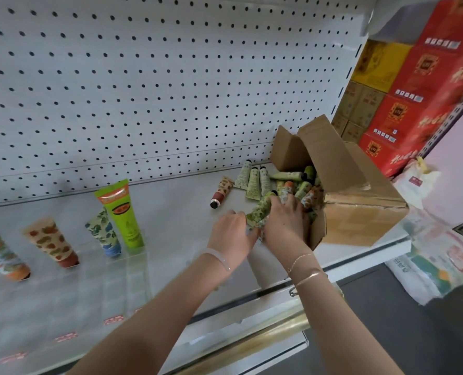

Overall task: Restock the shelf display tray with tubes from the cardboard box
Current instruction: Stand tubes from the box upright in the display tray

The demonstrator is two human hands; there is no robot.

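Right grip (284, 219) clasps a green leafy tube (260, 211) — left grip (233, 234) pinches its tail.

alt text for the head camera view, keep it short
The left hand and right hand hold a green patterned tube at the mouth of a cardboard box tipped on its side, with loose tubes spilled onto a white shelf. Further left, four tubes stand in a clear display tray before a pegboard.

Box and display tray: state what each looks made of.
Box: brown cardboard, matte, with creased, folded-open flaps. Display tray: probably clear acrylic or a similar plastic, glossy; the shelf shows through its dividers.
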